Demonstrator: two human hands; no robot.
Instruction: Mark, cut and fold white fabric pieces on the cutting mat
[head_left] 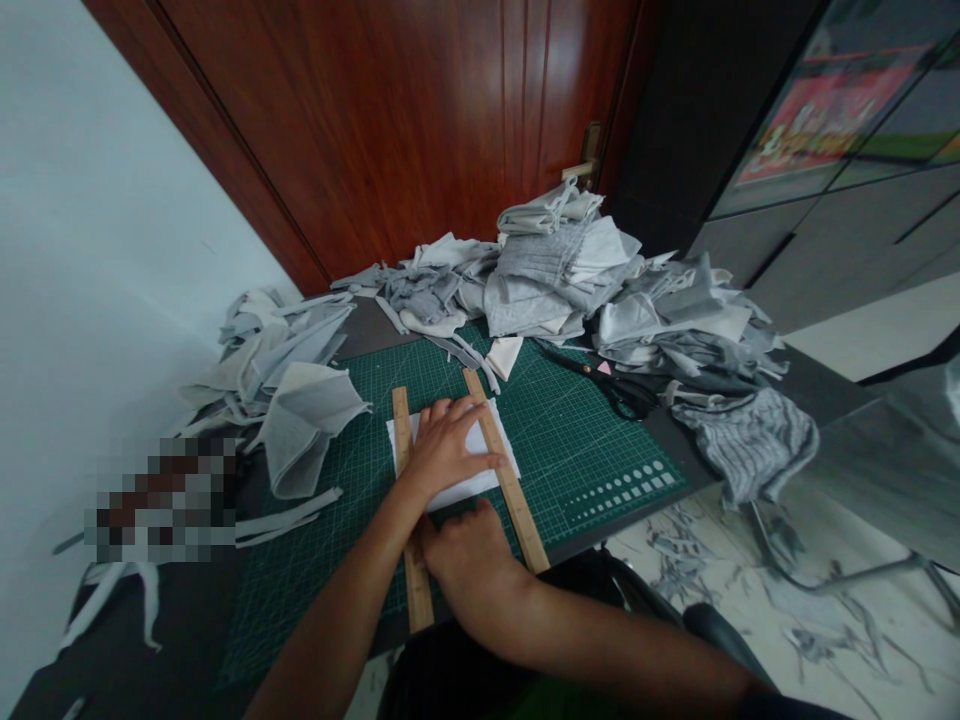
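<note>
Two wooden rulers (512, 490) lie with their long axes running away from the body, flanking a white cloth (457, 492) directly beneath the fingers of the left hand (450, 448), which are spread flat, grasping nothing. The right hand (471, 555) curls just nearer the body, by the left ruler; whether its fingers grip anything I cannot tell.

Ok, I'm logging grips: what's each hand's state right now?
Left hand: open, spread over the white cloth.
Right hand: curled, underside hidden; whether closed on anything cannot be told.
</note>
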